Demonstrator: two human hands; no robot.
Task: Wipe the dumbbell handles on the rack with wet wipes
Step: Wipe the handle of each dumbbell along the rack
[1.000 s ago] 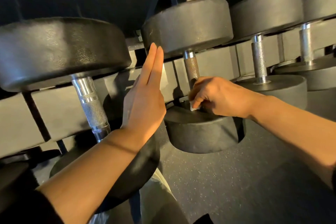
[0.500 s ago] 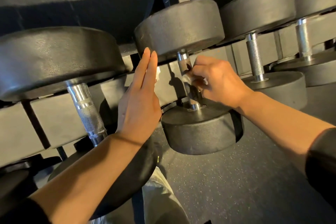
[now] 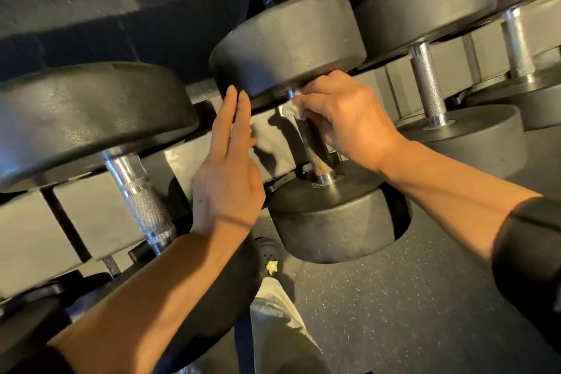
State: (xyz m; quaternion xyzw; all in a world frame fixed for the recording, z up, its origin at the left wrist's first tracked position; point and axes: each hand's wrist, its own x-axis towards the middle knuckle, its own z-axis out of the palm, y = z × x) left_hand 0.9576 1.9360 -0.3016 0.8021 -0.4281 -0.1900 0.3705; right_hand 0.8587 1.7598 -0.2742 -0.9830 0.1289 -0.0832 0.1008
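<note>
Up top, right hand [image 3: 343,118] gripping crumpled white wipe [image 3: 290,109] round knurled steel handle [image 3: 315,149], left hand [image 3: 229,173] flat, fingers straight

white wipe [image 3: 290,109], black dumbbell heads [image 3: 288,42]

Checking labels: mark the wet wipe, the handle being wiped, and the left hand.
wet wipe [image 3: 290,109]: head view, white bunched part left of the fingers.
dumbbell handle [image 3: 315,158]: head view, knurled shaft below the right hand.
left hand [image 3: 227,179]: head view, back of hand.
</note>
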